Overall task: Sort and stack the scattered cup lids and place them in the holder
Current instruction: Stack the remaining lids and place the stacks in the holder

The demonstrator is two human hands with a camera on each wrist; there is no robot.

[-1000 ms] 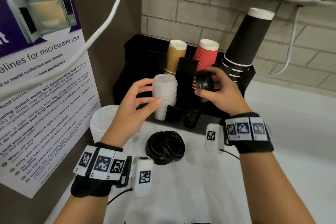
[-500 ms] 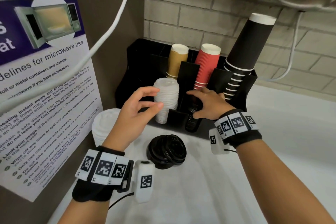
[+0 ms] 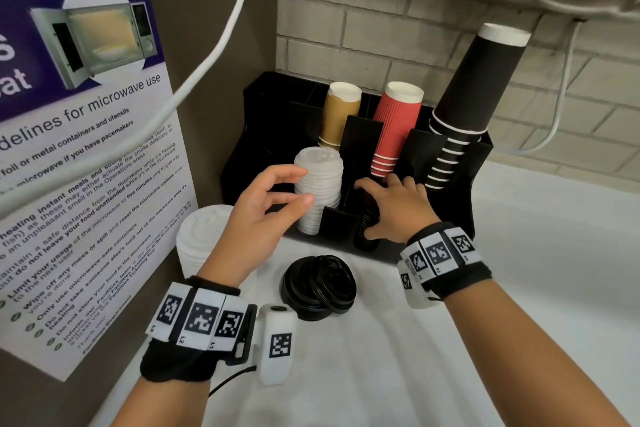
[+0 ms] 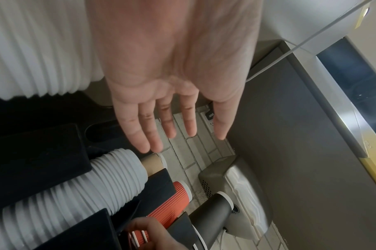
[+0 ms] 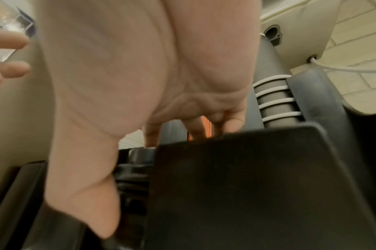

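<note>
Lids of two colours are partly sorted at the near front of the black holder (image 3: 479, 163), which stands against the brick wall at the far side of the white counter (image 3: 519, 288). A stack of white lids (image 3: 320, 191) leans in the holder's left front slot, and a stack of black lids (image 3: 367, 229) sits in the slot just to its right, largely hidden by the right hand (image 3: 398, 208). That hand lies palm down over the black stack, thumb low against its near end and fingers reaching over the far end beside the red cups (image 3: 398, 128); whether the fingers actually grip the lids cannot be told, since the wrist view shows only their tips behind a black divider. The left hand (image 3: 263, 218) hovers just left of the white stack, fingers straight and spread a little, holding nothing; contact with the stack cannot be made out. On the counter near the holder lies a loose pile of black lids (image 3: 318, 284), and further left, by the microwave poster (image 3: 86, 156), stands a second stack of white lids (image 3: 201, 236). Behind the lid slots the holder carries tan cups (image 3: 339, 114), the red cups and a tall leaning stack of black cups (image 3: 478, 87).
</note>
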